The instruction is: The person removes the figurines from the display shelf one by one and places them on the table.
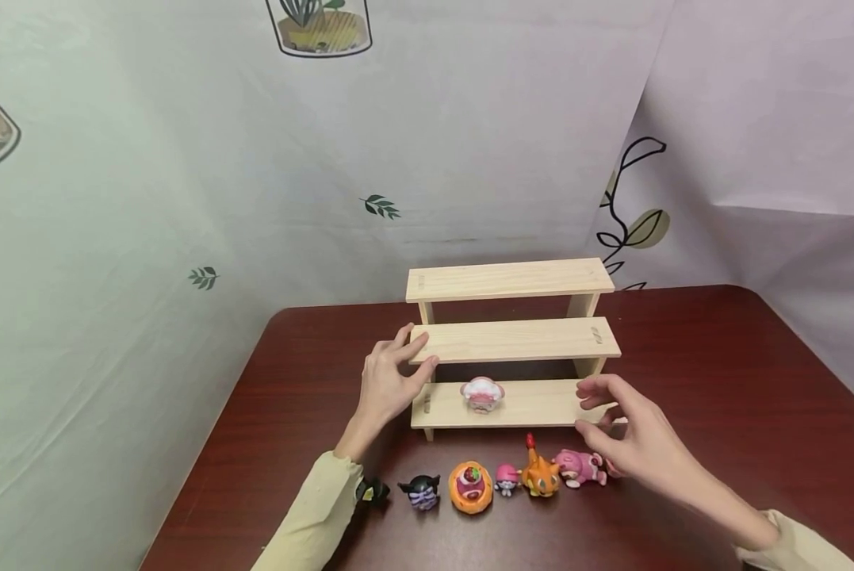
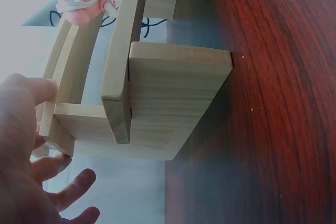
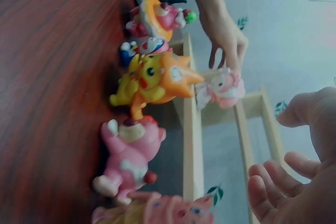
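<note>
A three-tier wooden display shelf (image 1: 526,337) stands on the table. My left hand (image 1: 389,377) grips the left end of its middle tier, thumb at the front edge. On the bottom tier sits a pink-and-white figurine (image 1: 481,395), left of centre. My right hand (image 1: 637,436) hovers in front of the bottom tier's right end, fingers loosely bent with nothing between them. Below it lies a pink bear figurine (image 3: 131,156); a pink pig-faced figurine (image 3: 184,211) beside it is mostly hidden by the hand in the head view.
Along the shelf's front stand an orange-hooded yellow figurine (image 1: 541,477), a small pink-topped figurine (image 1: 507,479), an orange ring-shaped figurine (image 1: 471,488), a black-and-purple figurine (image 1: 421,492) and a black figurine (image 1: 373,492) near the left sleeve. A patterned cloth (image 1: 469,143) hangs behind the table.
</note>
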`<move>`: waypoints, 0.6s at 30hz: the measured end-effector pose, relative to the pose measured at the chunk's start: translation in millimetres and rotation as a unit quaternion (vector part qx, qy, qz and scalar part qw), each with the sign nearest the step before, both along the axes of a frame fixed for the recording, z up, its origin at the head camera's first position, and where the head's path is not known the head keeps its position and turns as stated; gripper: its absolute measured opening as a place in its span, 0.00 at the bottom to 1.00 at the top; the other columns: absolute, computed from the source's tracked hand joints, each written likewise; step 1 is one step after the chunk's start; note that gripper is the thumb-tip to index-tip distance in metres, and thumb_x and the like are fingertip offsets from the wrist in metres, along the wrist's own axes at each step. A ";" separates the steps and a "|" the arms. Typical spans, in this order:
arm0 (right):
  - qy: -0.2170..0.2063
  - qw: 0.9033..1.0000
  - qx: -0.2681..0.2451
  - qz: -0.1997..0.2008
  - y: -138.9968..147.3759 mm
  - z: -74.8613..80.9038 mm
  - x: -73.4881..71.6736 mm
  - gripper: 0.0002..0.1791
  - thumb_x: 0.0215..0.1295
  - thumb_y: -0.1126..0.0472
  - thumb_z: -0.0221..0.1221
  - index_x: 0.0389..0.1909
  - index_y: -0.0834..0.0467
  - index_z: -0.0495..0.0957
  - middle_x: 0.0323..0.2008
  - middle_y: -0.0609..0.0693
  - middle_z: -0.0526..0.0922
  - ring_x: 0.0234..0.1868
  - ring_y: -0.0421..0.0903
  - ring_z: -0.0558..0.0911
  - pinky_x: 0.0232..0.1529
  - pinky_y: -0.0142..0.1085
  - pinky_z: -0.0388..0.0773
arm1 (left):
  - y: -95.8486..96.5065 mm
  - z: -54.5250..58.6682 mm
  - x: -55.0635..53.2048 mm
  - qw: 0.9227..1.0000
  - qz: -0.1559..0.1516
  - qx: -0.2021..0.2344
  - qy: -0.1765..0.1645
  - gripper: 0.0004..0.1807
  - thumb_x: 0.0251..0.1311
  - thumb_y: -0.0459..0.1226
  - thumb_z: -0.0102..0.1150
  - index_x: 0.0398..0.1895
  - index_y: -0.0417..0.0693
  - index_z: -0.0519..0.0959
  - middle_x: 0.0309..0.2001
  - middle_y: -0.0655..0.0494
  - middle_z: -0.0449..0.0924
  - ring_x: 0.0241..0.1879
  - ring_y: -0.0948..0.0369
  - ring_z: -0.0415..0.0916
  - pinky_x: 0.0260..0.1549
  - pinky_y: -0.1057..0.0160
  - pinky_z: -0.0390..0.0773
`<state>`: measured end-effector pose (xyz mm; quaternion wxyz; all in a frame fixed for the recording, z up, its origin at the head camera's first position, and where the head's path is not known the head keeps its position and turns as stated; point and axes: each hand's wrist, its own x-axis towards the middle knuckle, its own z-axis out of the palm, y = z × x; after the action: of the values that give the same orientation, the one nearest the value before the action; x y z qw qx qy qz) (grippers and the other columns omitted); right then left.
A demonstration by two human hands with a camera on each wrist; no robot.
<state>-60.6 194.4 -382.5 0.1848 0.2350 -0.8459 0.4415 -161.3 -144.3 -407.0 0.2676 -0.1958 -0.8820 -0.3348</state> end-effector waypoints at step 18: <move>0.000 0.999 0.007 0.048 -32.9 12.0 -17.0 0.22 0.51 0.75 0.69 0.47 0.58 0.76 0.42 0.45 0.80 0.38 0.47 0.84 0.31 0.35 0.78 | 0.1 -2.4 -1.4 1.000 -0.006 0.004 0.017 0.23 0.57 0.44 0.69 0.55 0.44 0.85 0.61 0.40 0.77 0.48 0.40 0.77 0.38 0.38 0.75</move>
<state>-77.6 161.5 -370.5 0.1617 0.2771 -0.8369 0.4436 -162.7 -144.2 -409.5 0.2815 -0.2056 -0.8748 -0.3364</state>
